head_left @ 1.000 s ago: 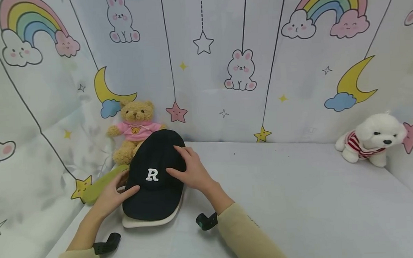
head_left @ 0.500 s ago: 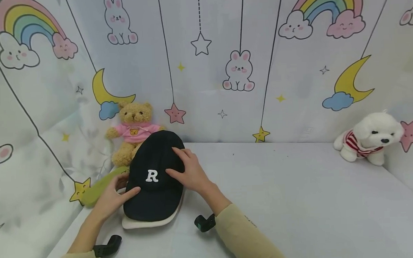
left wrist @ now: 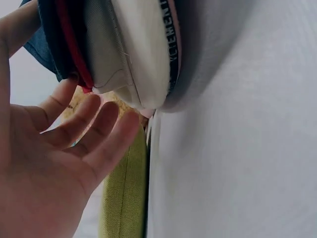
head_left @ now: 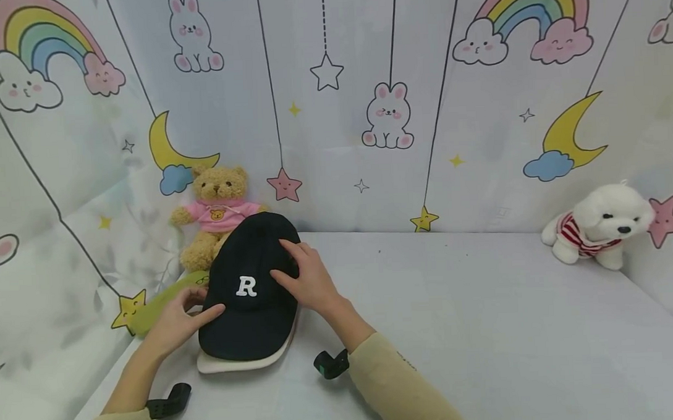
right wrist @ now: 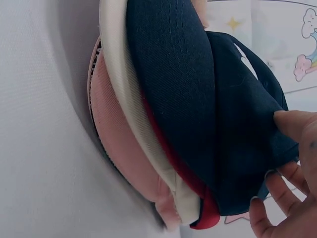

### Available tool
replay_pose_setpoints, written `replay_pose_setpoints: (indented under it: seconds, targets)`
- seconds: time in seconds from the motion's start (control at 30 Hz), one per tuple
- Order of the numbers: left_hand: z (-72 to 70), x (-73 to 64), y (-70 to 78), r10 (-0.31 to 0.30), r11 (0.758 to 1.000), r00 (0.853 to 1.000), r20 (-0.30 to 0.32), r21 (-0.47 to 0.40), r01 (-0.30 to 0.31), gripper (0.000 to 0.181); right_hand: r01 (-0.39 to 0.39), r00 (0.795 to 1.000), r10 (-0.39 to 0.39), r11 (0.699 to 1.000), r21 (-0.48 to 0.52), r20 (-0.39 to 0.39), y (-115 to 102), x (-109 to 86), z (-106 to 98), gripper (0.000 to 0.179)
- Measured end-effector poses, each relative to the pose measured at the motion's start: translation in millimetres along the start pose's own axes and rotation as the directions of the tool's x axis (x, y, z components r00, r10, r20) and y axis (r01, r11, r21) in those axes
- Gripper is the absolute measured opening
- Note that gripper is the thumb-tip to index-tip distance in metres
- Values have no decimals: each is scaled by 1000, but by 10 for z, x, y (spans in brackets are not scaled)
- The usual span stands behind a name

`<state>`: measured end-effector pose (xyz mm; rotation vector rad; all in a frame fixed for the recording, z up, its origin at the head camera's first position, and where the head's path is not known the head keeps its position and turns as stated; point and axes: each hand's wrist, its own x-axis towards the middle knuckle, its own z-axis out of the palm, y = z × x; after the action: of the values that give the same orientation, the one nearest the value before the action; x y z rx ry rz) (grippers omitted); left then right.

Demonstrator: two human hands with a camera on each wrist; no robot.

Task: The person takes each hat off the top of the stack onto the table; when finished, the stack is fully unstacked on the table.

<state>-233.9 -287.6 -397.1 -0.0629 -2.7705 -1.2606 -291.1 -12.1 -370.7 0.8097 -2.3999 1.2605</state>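
Note:
A navy cap [head_left: 257, 318] with a white letter R lies on top of a stack of caps at the left. Its cream neighbour [head_left: 242, 365] shows as a pale brim below, and under that the right wrist view reveals a pink cap [right wrist: 124, 139]. My left hand [head_left: 179, 320] pinches the navy cap's left side, thumb on top and index finger at the red inner band; the other fingers spread apart beside the stack. On the opposite side my right hand [head_left: 311, 282] holds the navy crown between thumb and fingertips.
Behind the caps sits a teddy bear [head_left: 217, 217] in a pink hoodie. A green plush object [head_left: 158, 306] lies left, partly behind my left hand. A white toy dog [head_left: 598, 225] stands at the table's [head_left: 485, 328] far right, before a printed curtain.
The whole view has shifted slightly. Both hands keep the same places on the navy cap, and the stack shows no clear movement.

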Motion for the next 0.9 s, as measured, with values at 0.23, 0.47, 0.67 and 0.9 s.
replay_pose_setpoints:
  seconds: [0.23,0.47,0.67,0.9]
  targets:
    - [-1,9,37,53,998,997,-51,26,-52,64,27,999,-26,999,35,-36,-13,16,6,56]
    - [0,-17,86,81,997,994,-67,-11,-82,62,74,996,-73,997,15,-59,-50,86,-29,50]
    - [-47,-28,115,96,990,995,-36,-102,-99,62,77,995,-78,997,-15,-67,-83,160,-75,47]
    - [-79,-17,149,99,981,995,-33,-165,-103,59,79,995,-81,996,-32,-61,-111,223,-134,45]
